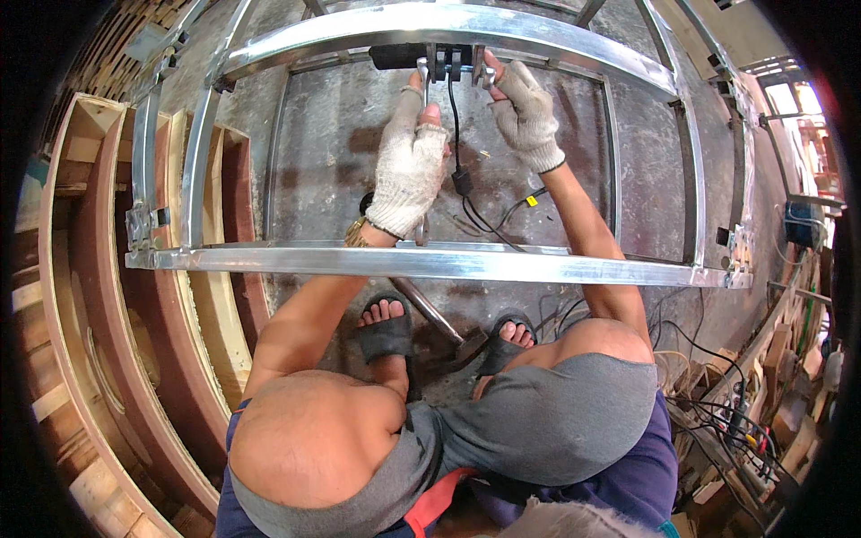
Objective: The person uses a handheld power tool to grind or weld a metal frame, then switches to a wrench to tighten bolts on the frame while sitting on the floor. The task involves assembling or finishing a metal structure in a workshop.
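Note:
My left hand [409,170], in a fingerless-tipped white knit glove, is closed around a wrench [423,79]. The wrench's upper end meets the left side of a metal bracket [456,63] under the far bar of a shiny metal frame [448,25]. On the bracket's other side, my gloved right hand [527,117] has its fingers closed at a small silver piece [488,79]; I cannot tell whether that is a bolt or a tool end. A black cylindrical or boxy part [397,57] adjoins the bracket, and a black cable [456,125] hangs down between my hands.
The frame's near bar [430,263] crosses beneath my forearms. A metal tube [430,307] reaches the floor between my sandalled feet. Long wooden box-like pieces [134,296] stand at the left. Wood scraps [789,377] and tangled cables [726,412] lie at the right.

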The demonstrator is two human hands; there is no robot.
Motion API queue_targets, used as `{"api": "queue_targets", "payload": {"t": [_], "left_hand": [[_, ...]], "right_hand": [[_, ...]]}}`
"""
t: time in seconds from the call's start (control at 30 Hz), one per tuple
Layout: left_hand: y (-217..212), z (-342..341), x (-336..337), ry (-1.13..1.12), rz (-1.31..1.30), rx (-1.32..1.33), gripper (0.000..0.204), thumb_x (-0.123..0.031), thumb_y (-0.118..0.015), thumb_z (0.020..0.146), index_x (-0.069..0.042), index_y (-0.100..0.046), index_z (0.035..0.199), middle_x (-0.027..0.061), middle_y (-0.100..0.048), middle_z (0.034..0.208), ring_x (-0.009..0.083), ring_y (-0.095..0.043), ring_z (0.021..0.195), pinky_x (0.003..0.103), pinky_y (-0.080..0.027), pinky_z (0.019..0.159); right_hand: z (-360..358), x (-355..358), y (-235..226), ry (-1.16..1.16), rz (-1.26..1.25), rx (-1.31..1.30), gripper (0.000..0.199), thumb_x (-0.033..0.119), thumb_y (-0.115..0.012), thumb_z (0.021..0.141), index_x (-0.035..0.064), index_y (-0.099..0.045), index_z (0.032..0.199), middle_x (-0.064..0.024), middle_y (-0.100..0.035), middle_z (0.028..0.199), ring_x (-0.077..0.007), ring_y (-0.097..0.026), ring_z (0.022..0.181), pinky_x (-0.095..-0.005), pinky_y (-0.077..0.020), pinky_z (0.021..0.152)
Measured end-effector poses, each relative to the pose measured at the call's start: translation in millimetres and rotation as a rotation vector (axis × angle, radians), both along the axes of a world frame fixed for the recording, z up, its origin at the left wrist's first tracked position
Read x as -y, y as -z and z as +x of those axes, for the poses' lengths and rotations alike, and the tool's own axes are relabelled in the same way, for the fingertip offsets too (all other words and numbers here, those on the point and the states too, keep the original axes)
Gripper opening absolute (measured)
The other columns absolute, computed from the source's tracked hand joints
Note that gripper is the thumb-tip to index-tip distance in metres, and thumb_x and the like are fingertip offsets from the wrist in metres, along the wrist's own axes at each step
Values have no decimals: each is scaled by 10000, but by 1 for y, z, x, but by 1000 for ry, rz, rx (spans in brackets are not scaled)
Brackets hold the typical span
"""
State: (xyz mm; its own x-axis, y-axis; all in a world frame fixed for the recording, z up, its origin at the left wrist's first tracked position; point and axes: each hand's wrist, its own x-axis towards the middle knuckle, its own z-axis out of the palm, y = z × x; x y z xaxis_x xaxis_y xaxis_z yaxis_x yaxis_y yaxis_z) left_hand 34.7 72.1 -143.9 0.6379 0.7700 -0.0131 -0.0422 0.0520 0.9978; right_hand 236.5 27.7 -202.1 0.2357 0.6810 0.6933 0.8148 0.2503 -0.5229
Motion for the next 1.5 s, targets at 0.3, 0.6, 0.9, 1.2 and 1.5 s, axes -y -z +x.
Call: {"api": "queue_targets", "payload": {"t": [0.3,0.6,0.9,1.2,1.5], "left_hand": [[-1,0,-1,10,-33,-1,598,-360,-487,1068,-209,-252,1598,-59,-442,617,34,-369,427,220,-317,358],[5,-2,-4,10,7,-18,593,-351,-492,1064,-212,-269,1595,-46,-470,631,40,-396,435,227,-331,362],[0,-2,-2,0,15,-34,572,-321,-490,1064,-179,-296,1584,-39,-491,660,51,-431,492,234,-366,421],[10,1,-8,-66,212,-152,536,-220,-495,1054,-67,-354,1548,-5,-522,706,83,-468,590,277,-416,534],[-1,-1,2,6,-80,3,594,-333,-495,1065,-165,-270,1589,-42,-469,648,47,-402,478,233,-344,410]], "right_hand": [[7,-3,-3,-34,82,109,556,-63,-583,826,59,-606,1368,-132,-563,906,-274,-600,756,-310,-504,699],[17,-5,6,7,80,140,630,-44,-574,760,107,-611,1370,-108,-579,946,-274,-619,796,-347,-524,712],[14,-16,16,-7,60,133,480,-51,-618,807,12,-624,1282,-166,-562,910,-359,-600,765,-374,-501,682],[-71,13,-37,136,63,-200,271,47,-564,959,-10,-608,1220,-167,-617,832,-302,-631,700,-359,-518,673],[-74,53,-90,-252,-304,-1458,215,203,-518,1034,-1,-548,1093,-37,-531,769,-83,-470,450,-245,-358,359]]}}
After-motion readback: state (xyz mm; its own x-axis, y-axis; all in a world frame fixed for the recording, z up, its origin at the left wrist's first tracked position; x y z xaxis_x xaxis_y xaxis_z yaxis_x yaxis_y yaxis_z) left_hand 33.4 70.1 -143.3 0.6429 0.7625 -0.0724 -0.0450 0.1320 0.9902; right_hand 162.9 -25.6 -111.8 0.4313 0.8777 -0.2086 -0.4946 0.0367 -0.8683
